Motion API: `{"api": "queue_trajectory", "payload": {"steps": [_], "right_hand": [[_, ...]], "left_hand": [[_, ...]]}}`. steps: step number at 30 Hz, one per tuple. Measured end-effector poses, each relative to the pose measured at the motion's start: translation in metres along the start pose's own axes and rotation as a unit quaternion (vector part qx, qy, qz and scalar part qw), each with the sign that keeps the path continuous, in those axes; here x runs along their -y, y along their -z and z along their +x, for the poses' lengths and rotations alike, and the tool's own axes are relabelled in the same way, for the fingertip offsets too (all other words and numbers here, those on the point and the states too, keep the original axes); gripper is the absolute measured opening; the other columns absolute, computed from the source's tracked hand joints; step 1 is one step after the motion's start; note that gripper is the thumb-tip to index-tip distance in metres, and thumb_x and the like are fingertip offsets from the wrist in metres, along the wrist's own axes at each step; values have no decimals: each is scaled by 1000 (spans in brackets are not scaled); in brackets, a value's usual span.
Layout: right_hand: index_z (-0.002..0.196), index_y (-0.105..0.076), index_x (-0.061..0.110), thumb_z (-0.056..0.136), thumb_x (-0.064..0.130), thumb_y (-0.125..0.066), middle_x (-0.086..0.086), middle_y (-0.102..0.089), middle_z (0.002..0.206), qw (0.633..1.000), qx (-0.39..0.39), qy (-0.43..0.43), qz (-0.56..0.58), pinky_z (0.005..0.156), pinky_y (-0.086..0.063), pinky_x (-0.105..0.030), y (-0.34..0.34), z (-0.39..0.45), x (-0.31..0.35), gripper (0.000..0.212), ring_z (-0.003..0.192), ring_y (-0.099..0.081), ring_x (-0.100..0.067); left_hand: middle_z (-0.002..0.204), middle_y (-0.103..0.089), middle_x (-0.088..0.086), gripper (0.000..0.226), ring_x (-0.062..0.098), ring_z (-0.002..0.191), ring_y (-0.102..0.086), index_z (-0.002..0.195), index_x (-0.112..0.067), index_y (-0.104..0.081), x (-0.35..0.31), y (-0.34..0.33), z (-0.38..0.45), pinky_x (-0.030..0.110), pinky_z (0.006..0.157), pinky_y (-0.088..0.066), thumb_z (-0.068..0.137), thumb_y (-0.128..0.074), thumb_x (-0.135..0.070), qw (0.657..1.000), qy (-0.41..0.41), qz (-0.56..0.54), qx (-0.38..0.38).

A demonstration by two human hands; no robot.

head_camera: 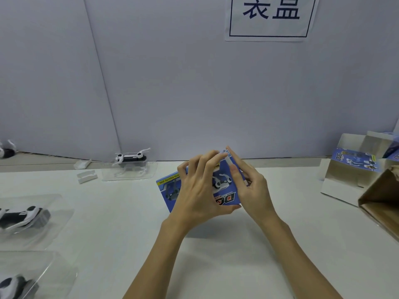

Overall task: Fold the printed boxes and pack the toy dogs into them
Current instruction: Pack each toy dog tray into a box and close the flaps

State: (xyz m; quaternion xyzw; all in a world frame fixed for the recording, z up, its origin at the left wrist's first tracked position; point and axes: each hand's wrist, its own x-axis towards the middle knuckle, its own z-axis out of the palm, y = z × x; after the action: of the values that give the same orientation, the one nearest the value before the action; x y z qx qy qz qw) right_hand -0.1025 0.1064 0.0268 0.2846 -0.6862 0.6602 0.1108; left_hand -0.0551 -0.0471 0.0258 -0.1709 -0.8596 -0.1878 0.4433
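- The blue printed box (200, 190) was held up above the middle of the table (216, 266), between both hands, with its print upside down to the camera.
- The left hand (198, 190) was wrapped over the box's front face, fingers curled onto its far top edge; the right hand (248, 186) had straight fingers pressed against the far right corner, near a small pale flap (225, 155).
- The flap could have buckled or missed its slot if pushed at an angle, since the card looked thin and the box had no support from below.
- A tight squeeze by the left hand might have bowed the panel and sprung the folds open.
- Whether the box already held a toy could not be told; its open ends were hidden behind the hands.
- Toy dogs in clear trays waited well apart: one at the far left-centre (129, 167), two at the near left (26, 216), the lowest cut off by the frame edge.
- Unfolded box blanks (349, 167) and a brown carton (382, 203) at the right were partly cropped.
- The wall sign (271, 16) was cut off at the top.
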Motion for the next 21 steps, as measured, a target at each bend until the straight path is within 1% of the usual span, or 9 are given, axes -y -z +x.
{"api": "queue_trajectory", "payload": {"steps": [4, 6, 10, 12, 14, 16, 17, 19, 21], "right_hand": [[142, -49, 53, 101, 41, -51, 15, -68, 126, 998, 15, 25, -53, 74, -63, -25, 7, 1, -3, 43, 113, -70, -13], [144, -49, 55, 105, 39, -47, 15, -66, 127, 998, 35, 21, -52, 77, -63, -27, 8, 0, -4, 42, 118, -68, -16], [154, -38, 53, 113, 31, -36, 11, -56, 145, 995, 96, -6, 11, 88, -62, -34, 2, -2, -2, 47, 130, -61, -17], [156, -34, 50, 112, 28, -36, 11, -54, 149, 991, 115, -29, 58, 91, -62, -37, 0, -1, 1, 49, 132, -60, -18], [156, -38, 41, 109, 27, -42, 10, -57, 147, 988, 118, -42, 91, 88, -62, -34, 2, 0, 3, 50, 132, -60, -20], [152, -49, 30, 103, 27, -50, 8, -63, 141, 989, 100, -39, 105, 84, -62, -32, 5, 1, 6, 49, 130, -62, -21], [149, -53, 27, 102, 28, -52, 7, -65, 139, 990, 89, -34, 105, 83, -63, -32, 6, 1, 6, 47, 129, -62, -22], [145, -57, 29, 101, 31, -54, 7, -66, 137, 994, 70, -24, 85, 82, -64, -34, 3, 0, 7, 44, 129, -63, -21], [145, -57, 38, 103, 37, -51, 9, -64, 138, 997, 56, -15, 58, 82, -64, -35, -4, -2, 5, 42, 128, -63, -20]], "left_hand": [[154, -45, 1, 102, 27, 133, -48, 140, -28, -39, -2, -4, 0, 52, 108, -35, 60, -89, -68, 999, -15, 37, 4], [155, -46, 3, 99, 30, 134, -48, 139, -30, -41, -4, -5, -1, 54, 107, -35, 61, -89, -68, 998, -18, 55, 5], [156, -46, 6, 88, 31, 135, -47, 136, -32, -49, -3, -3, -1, 57, 105, -37, 64, -88, -65, 997, -20, 77, -5], [156, -47, 9, 84, 33, 135, -48, 136, -31, -54, -1, 0, 0, 58, 103, -40, 66, -86, -66, 995, -34, 90, -7], [156, -48, 12, 80, 35, 134, -52, 138, -28, -60, 3, 4, 1, 58, 101, -42, 71, -83, -67, 994, -45, 102, -14], [155, -49, 15, 80, 36, 131, -55, 139, -25, -65, 7, 9, 1, 57, 99, -45, 74, -81, -69, 994, -37, 102, -29], [154, -50, 16, 81, 36, 130, -56, 139, -24, -65, 8, 11, 1, 55, 98, -46, 74, -79, -71, 994, -30, 100, -38], [152, -51, 17, 81, 36, 127, -57, 138, -25, -62, 8, 14, 2, 53, 96, -47, 75, -77, -72, 993, -21, 99, -52], [151, -52, 19, 78, 38, 124, -58, 134, -23, -63, 6, 16, 3, 54, 94, -48, 74, -78, -70, 993, -14, 102, -54]]}}
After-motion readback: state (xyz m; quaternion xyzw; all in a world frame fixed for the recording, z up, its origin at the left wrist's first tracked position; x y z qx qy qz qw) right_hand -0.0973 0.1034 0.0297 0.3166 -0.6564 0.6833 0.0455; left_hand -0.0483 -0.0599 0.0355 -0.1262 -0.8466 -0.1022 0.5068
